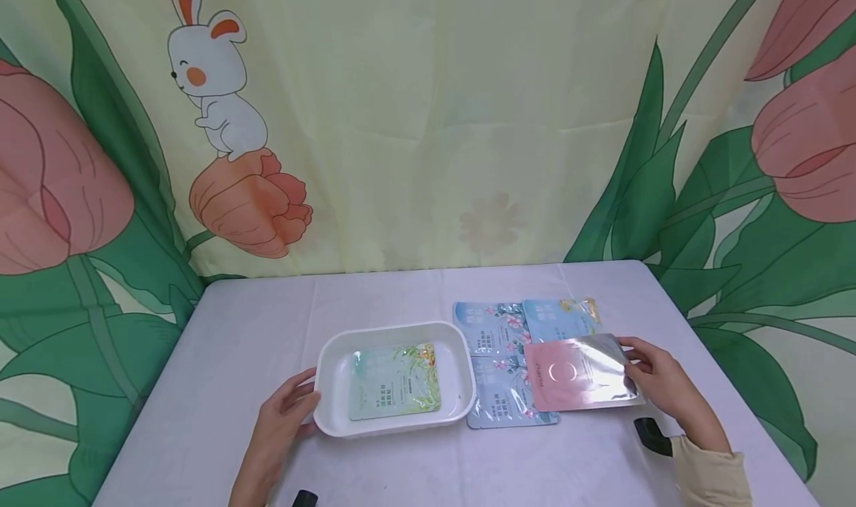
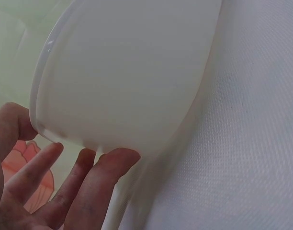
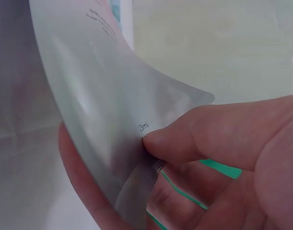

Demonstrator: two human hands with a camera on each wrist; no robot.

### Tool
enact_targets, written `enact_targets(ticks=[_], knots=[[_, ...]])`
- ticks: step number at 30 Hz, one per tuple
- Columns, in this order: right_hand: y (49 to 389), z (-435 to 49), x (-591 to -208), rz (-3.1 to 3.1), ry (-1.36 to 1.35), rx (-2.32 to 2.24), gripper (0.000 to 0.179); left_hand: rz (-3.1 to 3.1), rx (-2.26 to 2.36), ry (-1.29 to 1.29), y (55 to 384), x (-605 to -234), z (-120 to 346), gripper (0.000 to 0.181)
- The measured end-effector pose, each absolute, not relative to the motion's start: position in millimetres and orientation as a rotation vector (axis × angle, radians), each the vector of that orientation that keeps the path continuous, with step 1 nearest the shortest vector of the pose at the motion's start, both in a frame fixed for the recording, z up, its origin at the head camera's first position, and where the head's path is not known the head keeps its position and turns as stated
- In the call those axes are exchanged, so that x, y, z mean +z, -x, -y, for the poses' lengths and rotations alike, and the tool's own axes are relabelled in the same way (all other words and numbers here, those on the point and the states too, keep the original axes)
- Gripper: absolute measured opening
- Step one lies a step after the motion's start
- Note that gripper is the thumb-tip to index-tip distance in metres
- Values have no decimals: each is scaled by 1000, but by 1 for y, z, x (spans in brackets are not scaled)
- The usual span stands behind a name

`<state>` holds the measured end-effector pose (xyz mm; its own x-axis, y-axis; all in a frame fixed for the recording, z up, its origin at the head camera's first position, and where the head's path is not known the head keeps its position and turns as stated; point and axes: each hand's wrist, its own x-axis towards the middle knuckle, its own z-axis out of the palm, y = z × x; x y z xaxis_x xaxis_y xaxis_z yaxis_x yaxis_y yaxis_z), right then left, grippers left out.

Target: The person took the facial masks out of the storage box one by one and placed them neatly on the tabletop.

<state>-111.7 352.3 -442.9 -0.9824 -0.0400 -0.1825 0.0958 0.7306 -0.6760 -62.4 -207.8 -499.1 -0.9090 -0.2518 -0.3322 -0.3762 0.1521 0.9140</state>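
Observation:
My right hand (image 1: 658, 373) pinches a pink and silver sheet-mask packet (image 1: 568, 373) by its silver right end, thumb on top. In the right wrist view the packet (image 3: 98, 100) bends, and "23ml" is printed near the thumb. It hovers over blue packets with blossom prints (image 1: 501, 395), partly covering them. My left hand (image 1: 281, 418) rests against the left end of a white plastic tray (image 1: 328, 384). Its spread fingertips touch the tray's outer wall (image 2: 127, 81) in the left wrist view. A green packet (image 1: 394, 380) lies flat inside the tray.
A white cloth covers the table (image 1: 267, 321). Further blue packets lie right of the tray, one with a yellow corner (image 1: 558, 317) at the back. Behind the table hangs a curtain (image 1: 414, 120) printed with tulips and a rabbit.

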Motion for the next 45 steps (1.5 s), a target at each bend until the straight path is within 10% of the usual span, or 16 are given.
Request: enact_targets(ticks=[45], knots=[[123, -330, -452, -2861, -83, -968, 49, -2297, 1894, 633, 62, -494, 206, 53]])
